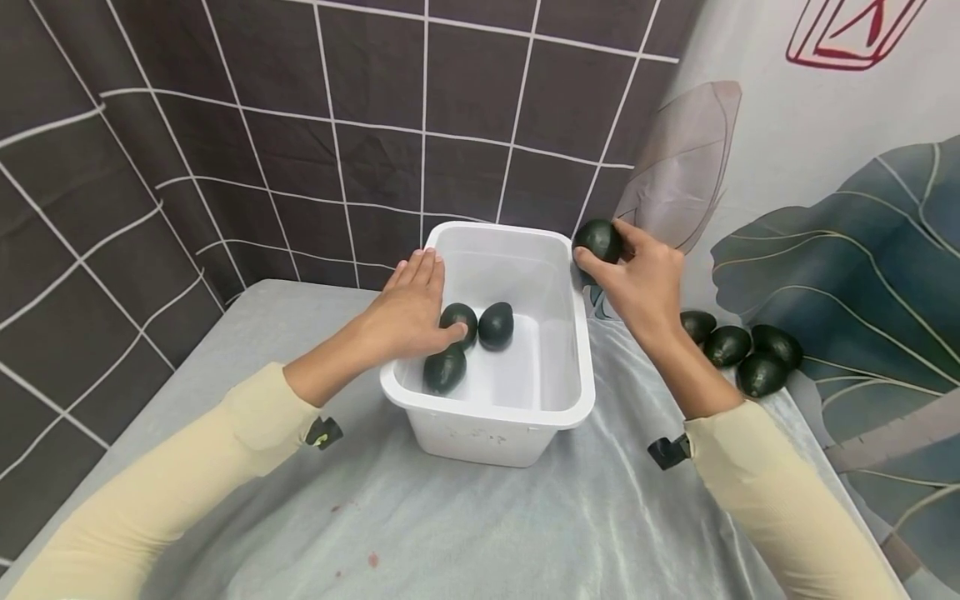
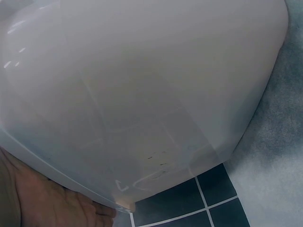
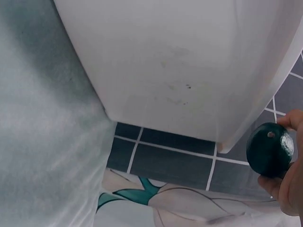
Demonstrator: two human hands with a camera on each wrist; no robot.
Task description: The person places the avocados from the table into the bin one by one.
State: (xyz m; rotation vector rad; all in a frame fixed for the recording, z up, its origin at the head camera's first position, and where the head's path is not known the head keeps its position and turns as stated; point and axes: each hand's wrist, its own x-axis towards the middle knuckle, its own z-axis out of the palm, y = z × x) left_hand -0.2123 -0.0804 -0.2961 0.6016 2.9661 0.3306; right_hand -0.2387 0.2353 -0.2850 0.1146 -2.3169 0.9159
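My right hand grips a dark green avocado between thumb and fingers, beside the far right corner of a white plastic tub. In the right wrist view that avocado shows its stem scar, next to the tub's outer wall. My left hand rests on the tub's left rim with straight fingers, its thumb reaching over the inside. Three avocados lie in the tub: one near the middle, one at the left, and another partly behind the left thumb.
Several more avocados lie together at the table's right side, near my right forearm. Grey cloth covers the table. A dark tiled-pattern curtain hangs behind, and a leaf-patterned sheet hangs at the right.
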